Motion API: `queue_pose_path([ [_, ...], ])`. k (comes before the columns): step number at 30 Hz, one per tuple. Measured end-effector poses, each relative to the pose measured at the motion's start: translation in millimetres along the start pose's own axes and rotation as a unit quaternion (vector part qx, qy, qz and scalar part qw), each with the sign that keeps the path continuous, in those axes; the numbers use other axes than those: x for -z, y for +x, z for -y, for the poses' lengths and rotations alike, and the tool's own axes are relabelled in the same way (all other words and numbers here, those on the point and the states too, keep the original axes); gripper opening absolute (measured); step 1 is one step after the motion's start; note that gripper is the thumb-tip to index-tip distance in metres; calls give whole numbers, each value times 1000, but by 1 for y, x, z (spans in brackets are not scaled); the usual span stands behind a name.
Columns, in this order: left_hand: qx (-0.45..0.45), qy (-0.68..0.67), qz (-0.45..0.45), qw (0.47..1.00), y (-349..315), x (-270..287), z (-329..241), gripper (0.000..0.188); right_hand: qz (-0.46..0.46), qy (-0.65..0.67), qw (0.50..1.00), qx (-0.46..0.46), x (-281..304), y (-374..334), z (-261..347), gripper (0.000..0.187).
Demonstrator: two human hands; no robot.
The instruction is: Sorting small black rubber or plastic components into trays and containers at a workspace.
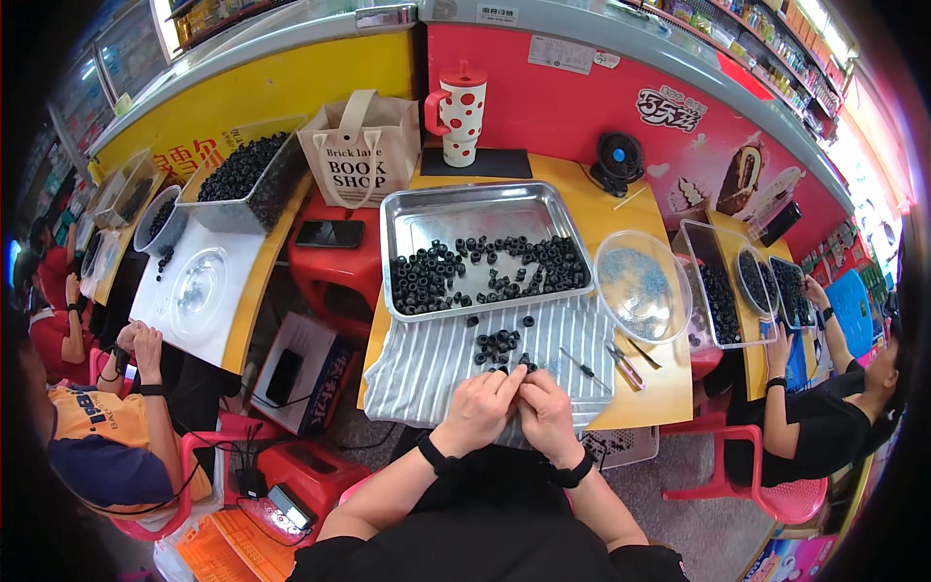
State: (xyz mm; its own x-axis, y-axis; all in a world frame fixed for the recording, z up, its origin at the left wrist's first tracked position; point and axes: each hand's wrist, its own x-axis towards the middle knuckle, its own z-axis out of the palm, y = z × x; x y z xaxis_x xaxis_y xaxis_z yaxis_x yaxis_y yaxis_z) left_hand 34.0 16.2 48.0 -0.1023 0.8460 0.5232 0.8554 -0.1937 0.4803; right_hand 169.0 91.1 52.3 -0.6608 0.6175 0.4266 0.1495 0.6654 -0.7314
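My left hand (480,409) and my right hand (550,415) meet over a grey-and-white striped cloth (419,364). Both have their fingers pinched together around a small black ring-shaped part (525,367), partly hidden by the fingertips. Just beyond them lies a small pile of similar black parts (498,343). A thin pointed tool (585,369) rests on the cloth right of my hands, beside small snips (627,371) and dark tweezers (645,354). Behind the pile, a shallow metal tray (456,215) holds many more black parts, spread over its nearer half.
A clear round tub (679,325) with small bluish bits stands at the table's right. Behind the tray are a dotted tumbler (465,121), a canvas bag (354,155) and a small black fan (618,160). People sit at side tables, left (116,417) and right (810,407).
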Motion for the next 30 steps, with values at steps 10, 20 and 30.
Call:
queue_pose_path([
  [10, 45, -167, 55, 983, 1, 22, 5, 34, 37, -95, 993, 63, 2, -7, 8, 19],
  [20, -105, -165, 29, 980, 20, -9, -47, 16, -24, 169, 985, -20, -27, -33, -22, 24],
  [30, -107, -146, -13, 983, 26, -19, -44, 11, 7, 482, 875, -49, -66, -69, -74, 30],
])
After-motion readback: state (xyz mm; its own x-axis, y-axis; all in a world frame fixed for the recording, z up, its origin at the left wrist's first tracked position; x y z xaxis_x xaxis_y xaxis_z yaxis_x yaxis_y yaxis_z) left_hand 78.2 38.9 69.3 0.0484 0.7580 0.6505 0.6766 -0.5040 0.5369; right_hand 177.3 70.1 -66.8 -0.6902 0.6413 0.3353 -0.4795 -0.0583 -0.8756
